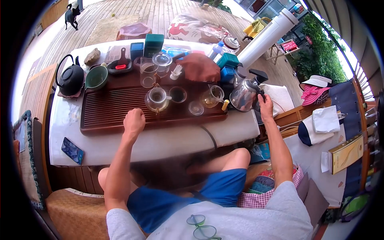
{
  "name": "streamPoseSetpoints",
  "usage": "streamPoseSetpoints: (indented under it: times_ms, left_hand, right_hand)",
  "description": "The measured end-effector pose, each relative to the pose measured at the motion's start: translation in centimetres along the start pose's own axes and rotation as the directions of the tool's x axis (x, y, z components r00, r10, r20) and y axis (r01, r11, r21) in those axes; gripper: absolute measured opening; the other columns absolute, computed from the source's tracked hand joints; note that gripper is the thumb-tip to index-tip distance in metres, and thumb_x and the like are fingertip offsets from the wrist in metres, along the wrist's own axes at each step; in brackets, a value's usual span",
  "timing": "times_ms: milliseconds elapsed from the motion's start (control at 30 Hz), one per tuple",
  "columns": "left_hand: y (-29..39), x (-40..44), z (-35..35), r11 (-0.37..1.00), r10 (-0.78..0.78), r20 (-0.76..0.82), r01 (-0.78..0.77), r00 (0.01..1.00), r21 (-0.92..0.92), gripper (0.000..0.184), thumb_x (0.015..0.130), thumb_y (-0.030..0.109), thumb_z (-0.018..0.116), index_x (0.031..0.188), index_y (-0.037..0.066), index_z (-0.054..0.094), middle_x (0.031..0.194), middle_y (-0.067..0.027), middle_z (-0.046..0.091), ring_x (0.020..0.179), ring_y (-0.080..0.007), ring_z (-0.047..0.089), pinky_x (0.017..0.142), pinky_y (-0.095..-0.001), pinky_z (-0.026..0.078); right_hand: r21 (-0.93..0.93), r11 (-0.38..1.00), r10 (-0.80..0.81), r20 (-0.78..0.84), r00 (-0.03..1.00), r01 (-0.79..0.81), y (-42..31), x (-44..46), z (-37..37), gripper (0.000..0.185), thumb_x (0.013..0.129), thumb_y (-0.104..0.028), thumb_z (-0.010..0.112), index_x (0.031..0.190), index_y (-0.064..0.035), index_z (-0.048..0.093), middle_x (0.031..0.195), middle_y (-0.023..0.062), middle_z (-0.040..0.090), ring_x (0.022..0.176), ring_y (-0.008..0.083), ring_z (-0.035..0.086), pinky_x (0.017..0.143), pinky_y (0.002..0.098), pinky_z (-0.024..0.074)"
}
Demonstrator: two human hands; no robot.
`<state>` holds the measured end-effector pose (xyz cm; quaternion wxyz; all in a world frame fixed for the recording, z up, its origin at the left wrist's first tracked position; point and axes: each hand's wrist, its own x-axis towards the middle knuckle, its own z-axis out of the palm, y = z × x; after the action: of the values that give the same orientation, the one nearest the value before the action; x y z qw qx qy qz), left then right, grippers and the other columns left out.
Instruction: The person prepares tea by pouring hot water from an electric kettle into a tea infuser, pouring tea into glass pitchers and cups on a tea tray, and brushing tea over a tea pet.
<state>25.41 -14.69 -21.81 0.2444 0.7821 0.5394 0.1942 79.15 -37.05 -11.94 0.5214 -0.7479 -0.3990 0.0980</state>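
My right hand (265,106) is closed round the black handle of a glass kettle (243,96) at the right end of the tea tray. My left hand (135,121) is a loose fist by the front edge of the slatted brown tea tray (108,105), and nothing shows in it. Just beyond that fist stands a small glass teapot (152,107) with a strainer (157,96) in its top. A dark cup (177,95), a small clear glass dish (196,108) and a glass pitcher (211,97) with pale yellow liquid are between the teapot and the kettle.
A black iron kettle (72,78) and a green bowl (96,77) stand at the left. Tall glass jugs (148,74), a brown cloth (199,67) and teal boxes (154,43) line the back. A phone (73,151) lies front left. A black dog (72,17) is far off.
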Motion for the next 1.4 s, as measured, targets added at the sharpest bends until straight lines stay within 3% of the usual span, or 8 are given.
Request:
streamPoseSetpoints:
  times_ms: [33,167,367,600,1400]
  left_hand:
    - [0.1,-0.1,0.1,1.000,0.012,-0.012,-0.012,1.000,-0.006,0.016,0.085,0.012,0.058,0.086,0.004,0.071,0.090,-0.0178,0.071,0.086,-0.0392,0.067,0.073,-0.0500,0.054]
    - [-0.1,-0.2,0.5,0.999,0.032,-0.033,-0.033,0.999,-0.018,0.015,0.085,0.012,0.058,0.082,0.003,0.070,0.088,-0.0186,0.070,0.084,-0.0398,0.067,0.073,-0.0502,0.054]
    - [-0.9,-0.5,1.0,0.997,0.053,-0.054,-0.056,0.997,-0.043,0.014,0.082,0.008,0.057,0.081,0.001,0.069,0.087,-0.0196,0.070,0.083,-0.0404,0.068,0.072,-0.0509,0.054]
    - [-1.2,-0.8,0.5,0.996,0.072,-0.061,-0.075,0.996,-0.057,0.014,0.082,0.007,0.057,0.081,0.001,0.068,0.085,-0.0212,0.070,0.082,-0.0416,0.068,0.071,-0.0507,0.055]
    - [-1.0,-0.8,0.5,0.997,0.057,-0.038,-0.058,0.998,-0.043,0.014,0.084,0.008,0.056,0.084,0.000,0.067,0.089,-0.0225,0.070,0.086,-0.0426,0.067,0.073,-0.0520,0.054]
  right_hand:
    - [0.023,1.000,-0.016,0.033,0.999,0.016,-2.5,-0.9,0.3,0.026,0.097,-0.029,0.069,0.103,-0.0058,0.059,0.084,-0.0058,0.052,0.073,0.0042,0.042,0.065,0.0213,0.0358]
    - [-0.082,0.997,0.025,0.164,0.986,-0.012,-7.3,-2.4,0.0,0.024,0.097,-0.026,0.069,0.102,-0.0044,0.060,0.088,-0.0042,0.056,0.078,0.0048,0.046,0.069,0.0210,0.0387]
    - [-0.231,0.973,0.065,0.249,0.966,-0.006,-7.9,-2.2,-0.2,0.030,0.093,-0.029,0.072,0.099,-0.0024,0.061,0.082,-0.0019,0.058,0.075,0.0074,0.048,0.067,0.0244,0.0416]
    - [-0.378,0.926,0.097,0.259,0.961,0.009,-9.7,-2.0,1.1,0.033,0.092,-0.030,0.072,0.099,-0.0005,0.061,0.082,0.0017,0.058,0.076,0.0109,0.050,0.068,0.0277,0.0437]
    - [-0.528,0.847,0.134,0.311,0.941,0.054,-14.0,-1.9,0.1,0.029,0.091,-0.027,0.071,0.097,-0.0002,0.063,0.083,0.0029,0.061,0.075,0.0119,0.052,0.068,0.0286,0.0442]
